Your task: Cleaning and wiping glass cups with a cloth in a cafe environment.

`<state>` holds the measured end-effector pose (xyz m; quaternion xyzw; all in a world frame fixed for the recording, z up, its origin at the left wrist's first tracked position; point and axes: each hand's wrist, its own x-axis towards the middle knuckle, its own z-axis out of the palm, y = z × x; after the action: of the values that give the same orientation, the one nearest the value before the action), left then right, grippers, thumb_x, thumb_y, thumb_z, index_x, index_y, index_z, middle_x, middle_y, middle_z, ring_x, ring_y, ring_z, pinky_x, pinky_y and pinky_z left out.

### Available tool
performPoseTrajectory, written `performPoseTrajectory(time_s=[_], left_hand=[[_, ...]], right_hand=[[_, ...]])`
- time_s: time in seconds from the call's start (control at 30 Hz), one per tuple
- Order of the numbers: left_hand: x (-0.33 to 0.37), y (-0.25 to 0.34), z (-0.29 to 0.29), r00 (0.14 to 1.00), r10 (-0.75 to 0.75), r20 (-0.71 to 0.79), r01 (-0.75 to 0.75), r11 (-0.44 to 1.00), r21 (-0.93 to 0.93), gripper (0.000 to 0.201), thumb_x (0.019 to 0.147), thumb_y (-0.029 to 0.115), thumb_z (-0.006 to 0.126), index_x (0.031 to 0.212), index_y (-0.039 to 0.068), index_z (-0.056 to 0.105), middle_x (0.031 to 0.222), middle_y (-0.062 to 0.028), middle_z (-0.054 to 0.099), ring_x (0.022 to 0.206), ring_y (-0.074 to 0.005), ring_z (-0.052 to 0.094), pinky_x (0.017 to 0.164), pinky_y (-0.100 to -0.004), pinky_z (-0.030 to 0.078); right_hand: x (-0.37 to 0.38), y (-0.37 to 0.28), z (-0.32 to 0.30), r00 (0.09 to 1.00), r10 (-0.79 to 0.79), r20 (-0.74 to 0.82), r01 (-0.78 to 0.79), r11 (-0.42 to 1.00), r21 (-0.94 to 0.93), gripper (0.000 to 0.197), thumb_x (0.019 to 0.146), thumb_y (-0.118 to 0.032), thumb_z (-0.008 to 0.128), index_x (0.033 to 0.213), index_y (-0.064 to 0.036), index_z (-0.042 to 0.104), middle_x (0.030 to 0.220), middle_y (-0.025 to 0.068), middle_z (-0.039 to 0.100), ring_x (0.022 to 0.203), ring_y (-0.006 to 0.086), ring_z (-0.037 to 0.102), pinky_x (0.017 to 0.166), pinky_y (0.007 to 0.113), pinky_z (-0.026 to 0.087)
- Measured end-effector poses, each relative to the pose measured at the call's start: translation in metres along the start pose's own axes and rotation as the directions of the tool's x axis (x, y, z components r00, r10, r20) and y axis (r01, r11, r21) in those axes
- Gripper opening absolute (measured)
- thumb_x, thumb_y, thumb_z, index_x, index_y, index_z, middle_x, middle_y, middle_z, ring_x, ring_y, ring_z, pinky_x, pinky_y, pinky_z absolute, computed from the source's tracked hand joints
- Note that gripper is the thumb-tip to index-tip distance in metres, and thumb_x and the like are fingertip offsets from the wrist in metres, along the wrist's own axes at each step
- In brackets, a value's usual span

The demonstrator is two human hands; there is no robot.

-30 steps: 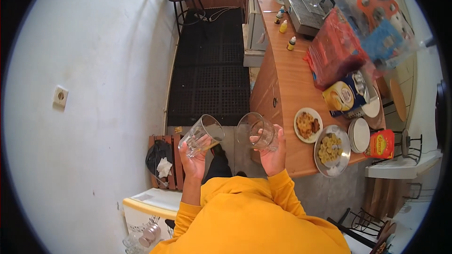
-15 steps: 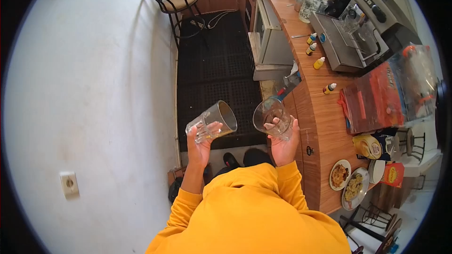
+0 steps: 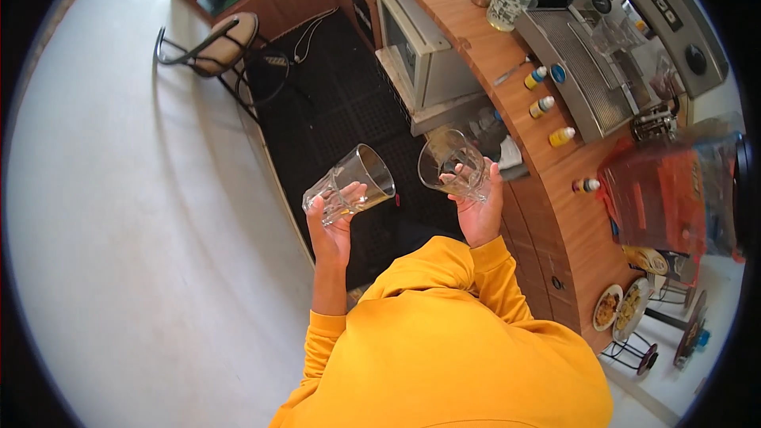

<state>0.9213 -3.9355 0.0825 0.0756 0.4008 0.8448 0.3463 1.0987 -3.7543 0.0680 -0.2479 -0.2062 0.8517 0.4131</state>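
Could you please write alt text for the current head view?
A person's left hand holds a tilted clear glass tumbler, their right hand another tumbler; at right, a wooden counter bears an espresso machine and small bottles.

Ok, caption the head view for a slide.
Left hand and right hand each hold a clear glass beside a wooden counter.

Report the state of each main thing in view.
Left clear glass tumbler: held, tilted, seemingly empty.
Right clear glass tumbler: held, tilted, seemingly empty.
Small yellow plastic bottle: capped, upright.
Black metal chair, tan seat: unoccupied.
Round white plate: holding food.
Shiny silver plate: holding food.
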Motion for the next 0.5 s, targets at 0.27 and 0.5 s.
performPoseTrajectory(time_s=[0.27, 0.5], left_hand=[[0.188, 0.042, 0.016, 0.987, -0.098, 0.127, 0.092, 0.994, 0.055, 0.054, 0.096, 0.039, 0.058, 0.131, -0.002, 0.052, 0.119, -0.0277, 0.066, 0.112, -0.0382, 0.066, 0.098, -0.0429, 0.054], [0.337, 0.060, 0.035, 0.946, -0.202, 0.254, 0.201, 0.979, 0.031, 0.054, 0.097, 0.037, 0.058, 0.133, -0.002, 0.050, 0.120, -0.0264, 0.066, 0.114, -0.0385, 0.065, 0.102, -0.0460, 0.050]], right_hand=[[0.130, 0.021, 0.066, 0.986, -0.111, -0.124, 0.112, 0.994, 0.003, 0.039, 0.100, -0.043, 0.056, 0.127, -0.0158, 0.048, 0.109, 0.0156, 0.067, 0.098, 0.0353, 0.071, 0.066, 0.038, 0.065], [0.216, 0.029, 0.129, 0.943, -0.291, -0.161, 0.281, 0.956, -0.085, 0.037, 0.100, -0.040, 0.057, 0.126, -0.0141, 0.048, 0.109, 0.0161, 0.064, 0.103, 0.0349, 0.069, 0.067, 0.042, 0.064]])
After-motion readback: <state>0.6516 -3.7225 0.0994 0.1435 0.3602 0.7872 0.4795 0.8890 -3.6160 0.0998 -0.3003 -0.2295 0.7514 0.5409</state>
